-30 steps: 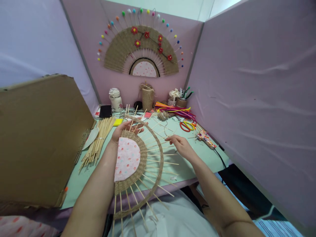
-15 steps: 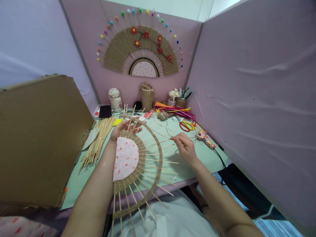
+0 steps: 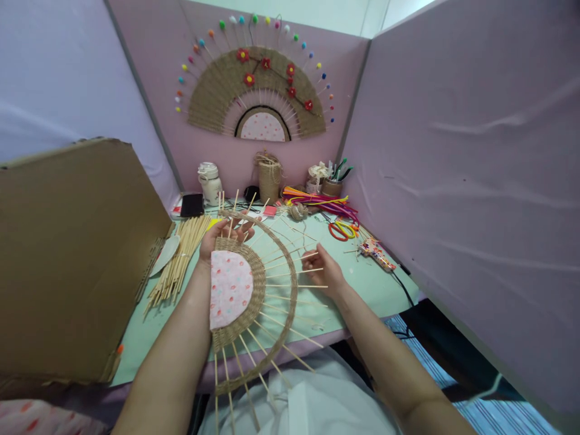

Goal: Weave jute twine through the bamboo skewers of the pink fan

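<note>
A half-round woven fan frame (image 3: 260, 278) stands tilted before me, with a pink dotted cloth centre (image 3: 231, 289), a woven inner band and an outer twine band round its radiating sticks. My left hand (image 3: 226, 234) grips its upper end, the fingers behind the sticks. At the right side, my right hand (image 3: 322, 270) is by the stick tips, its fingers bent and partly behind them. Whatever thin strand it may hold is too small to tell. Behind the fan, a ball of twine (image 3: 298, 211) lies on the table with a strand running toward the right hand.
Loose sticks (image 3: 181, 260) and a cardboard sheet (image 3: 77, 260) are at left. Scissors (image 3: 343, 230), coloured pipe cleaners (image 3: 319, 202) and a patterned glue gun (image 3: 377, 255) lie at right. A jar (image 3: 210, 183) and twine-wrapped pot (image 3: 270, 180) stand behind. A finished fan (image 3: 212, 90) hangs on the wall.
My right hand has moved left and slightly down, from beyond the stick tips to in among them. The fan has turned slightly in my left hand, which has shifted a little left.
</note>
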### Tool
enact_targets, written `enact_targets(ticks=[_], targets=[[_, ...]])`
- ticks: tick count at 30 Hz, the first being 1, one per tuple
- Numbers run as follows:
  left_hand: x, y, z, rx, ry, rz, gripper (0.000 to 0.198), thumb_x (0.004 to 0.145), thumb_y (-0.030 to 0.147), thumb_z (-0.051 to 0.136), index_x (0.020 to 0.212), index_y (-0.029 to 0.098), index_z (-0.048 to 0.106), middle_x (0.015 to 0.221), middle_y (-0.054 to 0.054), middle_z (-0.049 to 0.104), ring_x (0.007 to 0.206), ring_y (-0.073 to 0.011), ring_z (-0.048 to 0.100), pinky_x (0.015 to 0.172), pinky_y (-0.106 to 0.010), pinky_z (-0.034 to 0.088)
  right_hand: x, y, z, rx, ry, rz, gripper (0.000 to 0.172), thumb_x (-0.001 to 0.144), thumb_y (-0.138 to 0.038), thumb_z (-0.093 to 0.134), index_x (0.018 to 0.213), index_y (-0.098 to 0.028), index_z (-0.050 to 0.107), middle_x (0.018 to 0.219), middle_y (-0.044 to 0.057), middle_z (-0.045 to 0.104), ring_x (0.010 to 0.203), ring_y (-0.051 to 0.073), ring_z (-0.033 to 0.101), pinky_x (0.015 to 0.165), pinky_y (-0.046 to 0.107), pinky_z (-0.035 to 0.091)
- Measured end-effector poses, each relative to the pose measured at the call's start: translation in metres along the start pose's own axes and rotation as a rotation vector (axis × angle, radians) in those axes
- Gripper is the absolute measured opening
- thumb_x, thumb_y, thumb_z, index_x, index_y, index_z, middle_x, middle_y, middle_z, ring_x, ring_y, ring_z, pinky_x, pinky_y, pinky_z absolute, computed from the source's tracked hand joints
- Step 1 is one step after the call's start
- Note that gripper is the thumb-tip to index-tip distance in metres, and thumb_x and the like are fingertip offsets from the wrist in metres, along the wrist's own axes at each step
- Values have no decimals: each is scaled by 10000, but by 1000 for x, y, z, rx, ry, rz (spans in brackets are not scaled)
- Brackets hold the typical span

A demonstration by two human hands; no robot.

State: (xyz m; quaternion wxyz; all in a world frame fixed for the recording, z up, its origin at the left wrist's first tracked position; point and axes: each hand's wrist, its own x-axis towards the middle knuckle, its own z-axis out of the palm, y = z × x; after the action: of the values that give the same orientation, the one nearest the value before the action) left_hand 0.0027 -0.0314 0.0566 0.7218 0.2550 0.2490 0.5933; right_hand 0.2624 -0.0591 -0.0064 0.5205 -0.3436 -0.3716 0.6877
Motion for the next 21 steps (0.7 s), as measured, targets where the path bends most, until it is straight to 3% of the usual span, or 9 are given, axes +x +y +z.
enact_targets(ticks=[3, 9, 12, 16, 21], targets=[[0, 1, 1, 26, 47, -5, 441, 845, 296, 418, 1232, 136, 557, 1112, -165, 644, 998, -250, 624, 716, -325, 547, -4, 10, 10, -34, -64, 107, 379, 685, -539, 634, 615, -166, 625, 594, 25, 551, 522, 107, 409, 471, 235, 275], [0, 3, 0, 12, 40, 14, 439, 865, 280, 373, 1231, 132, 564, 1120, -165, 643, 1019, -261, 619, 731, -359, 556, -4, 8, 13, -19, -143, 93, 249, 564, -318, 772, 634, -150, 602, 585, -23, 537, 478, 52, 344, 464, 205, 223], [2, 4, -1, 2, 47, 20, 445, 868, 273, 376, 1247, 121, 553, 1107, -165, 648, 1026, -262, 621, 760, -371, 558, -1, 7, 13, -27, -123, 116, 256, 571, -298, 778, 670, -168, 580, 532, -57, 476, 466, 50, 338, 454, 195, 211], [3, 7, 0, 39, 164, 8, 428, 868, 307, 433, 1244, 148, 561, 1062, -139, 670, 1011, -265, 635, 781, -362, 562, 6, 11, 15, -23, -70, 98, 251, 605, -300, 755, 781, -188, 614, 462, -98, 366, 411, 38, 233, 419, 193, 147], [0, 5, -2, -4, 172, -56, 381, 862, 242, 468, 1209, 124, 573, 987, -128, 698, 972, -247, 656, 803, -338, 560, 13, 16, 16, -75, -102, 216, 257, 654, -335, 735, 826, -160, 659, 485, -71, 452, 398, 37, 290, 393, 192, 180]])
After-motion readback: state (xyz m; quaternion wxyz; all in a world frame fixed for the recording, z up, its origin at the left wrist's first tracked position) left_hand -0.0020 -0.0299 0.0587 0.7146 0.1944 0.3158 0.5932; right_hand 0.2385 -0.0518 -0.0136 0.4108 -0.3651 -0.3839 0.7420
